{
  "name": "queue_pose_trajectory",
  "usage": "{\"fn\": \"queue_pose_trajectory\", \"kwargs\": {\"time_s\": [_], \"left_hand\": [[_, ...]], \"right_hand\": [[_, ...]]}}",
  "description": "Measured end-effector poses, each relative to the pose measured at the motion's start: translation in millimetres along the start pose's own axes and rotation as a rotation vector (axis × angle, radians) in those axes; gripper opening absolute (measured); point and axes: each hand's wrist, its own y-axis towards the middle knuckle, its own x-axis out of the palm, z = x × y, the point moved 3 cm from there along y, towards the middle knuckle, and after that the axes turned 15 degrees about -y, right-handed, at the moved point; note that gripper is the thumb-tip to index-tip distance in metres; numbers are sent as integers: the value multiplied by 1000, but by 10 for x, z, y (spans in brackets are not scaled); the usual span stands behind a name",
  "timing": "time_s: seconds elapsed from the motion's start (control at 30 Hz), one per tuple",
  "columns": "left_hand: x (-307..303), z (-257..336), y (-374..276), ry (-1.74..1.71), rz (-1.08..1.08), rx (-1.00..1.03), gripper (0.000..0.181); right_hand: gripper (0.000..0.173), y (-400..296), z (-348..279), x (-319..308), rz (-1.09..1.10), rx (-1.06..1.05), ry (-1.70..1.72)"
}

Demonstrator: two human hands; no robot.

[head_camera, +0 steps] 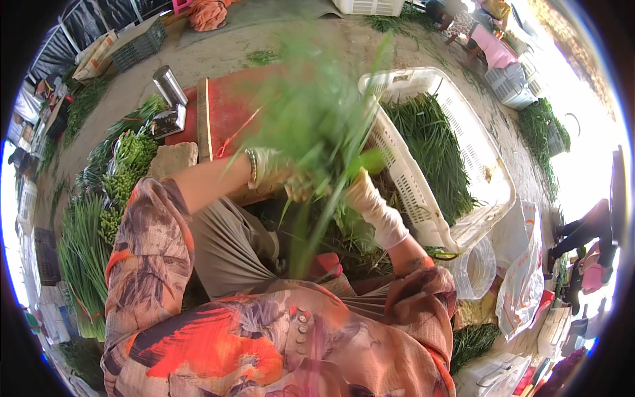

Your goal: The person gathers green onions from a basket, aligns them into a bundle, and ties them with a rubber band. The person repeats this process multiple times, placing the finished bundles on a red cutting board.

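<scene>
A loose bunch of long green leaves (317,109), blurred by motion, stands up before me and spreads over a red board (233,99). My left hand (292,178), in a pale glove with a beaded bracelet at the wrist, is at the bunch's lower left, its fingers partly blurred. At the lower right of the leaves is my right hand (364,196), also gloved, closed around part of them. To its right, a white plastic crate (426,198) holds a pile of green leaves (431,149). Loose leaves and stalks (357,238) lie below my hands.
Tied green bundles (87,258) lie at my left, near a stone block (173,158). A steel flask (170,85) and a metal box (168,121) stand beyond. Clear plastic rolls (474,270) and a plastic bag (523,278) are at right. People (588,233) are farther off.
</scene>
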Motion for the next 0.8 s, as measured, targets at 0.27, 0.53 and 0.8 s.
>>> {"fn": "queue_pose_trajectory", "kwargs": {"time_s": [0.27,0.53,0.8], "left_hand": [[768,851,-711,167,234,1569,58],[-102,745,-117,-91,377,1480,63],[-883,1210,-385,355,617,1237,45]], "right_hand": [[36,1264,-89,-364,137,117,739],[58,1562,391,566,15,37,1393],[35,1844,636,277,349,252,729]]}}
